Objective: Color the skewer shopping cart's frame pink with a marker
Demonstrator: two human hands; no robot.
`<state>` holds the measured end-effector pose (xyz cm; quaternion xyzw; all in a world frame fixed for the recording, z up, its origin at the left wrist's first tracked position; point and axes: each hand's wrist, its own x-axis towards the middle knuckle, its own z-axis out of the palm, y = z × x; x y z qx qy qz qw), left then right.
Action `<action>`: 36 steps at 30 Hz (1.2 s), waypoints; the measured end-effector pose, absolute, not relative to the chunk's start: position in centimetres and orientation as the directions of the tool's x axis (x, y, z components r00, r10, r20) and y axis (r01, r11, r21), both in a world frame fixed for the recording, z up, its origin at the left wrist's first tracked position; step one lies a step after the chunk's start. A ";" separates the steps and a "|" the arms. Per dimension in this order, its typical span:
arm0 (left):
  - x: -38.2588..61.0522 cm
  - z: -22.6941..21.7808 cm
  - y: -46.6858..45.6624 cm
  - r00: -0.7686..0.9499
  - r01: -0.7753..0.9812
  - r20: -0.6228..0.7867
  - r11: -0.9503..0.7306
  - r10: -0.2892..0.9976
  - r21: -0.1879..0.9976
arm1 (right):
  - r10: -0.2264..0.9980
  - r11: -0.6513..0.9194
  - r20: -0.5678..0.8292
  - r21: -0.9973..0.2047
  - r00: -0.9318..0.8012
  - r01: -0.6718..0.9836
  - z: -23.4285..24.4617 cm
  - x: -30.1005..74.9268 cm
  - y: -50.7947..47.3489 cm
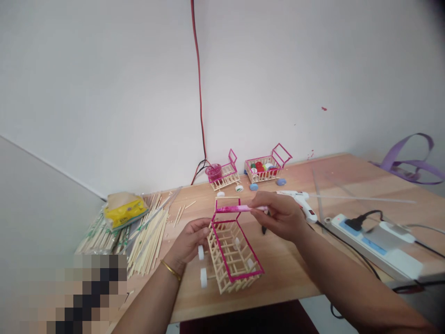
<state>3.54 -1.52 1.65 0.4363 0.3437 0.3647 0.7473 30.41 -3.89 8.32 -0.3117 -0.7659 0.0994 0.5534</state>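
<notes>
A small wooden-stick cart (232,253) with a magenta rim and white round wheels is tilted over the table before me. My left hand (192,239) grips its far left side, thumb and fingers around the sticks. In my right hand (280,213) is a paintbrush (239,209) with a pale handle and magenta-stained end, held level against the cart's handle frame. The handle's side sticks are magenta, while its top crossbar (227,198) is bare wood. The brush's exact contact with the frame is hard to make out.
Behind stand a second cart (225,176) beside a cup of magenta paint (213,172) and a third cart (264,169) holding coloured caps. Loose sticks (149,241) and a yellow packet (125,211) lie left. A glue gun (301,202) and a power strip (375,246) sit right.
</notes>
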 end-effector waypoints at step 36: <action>3.2 3.2 -1.1 0.442 -0.325 -0.131 0.295 0.887 0.898 | 0.445 0.823 0.891 -0.371 -0.084 0.430 8.2 29.3 -3.8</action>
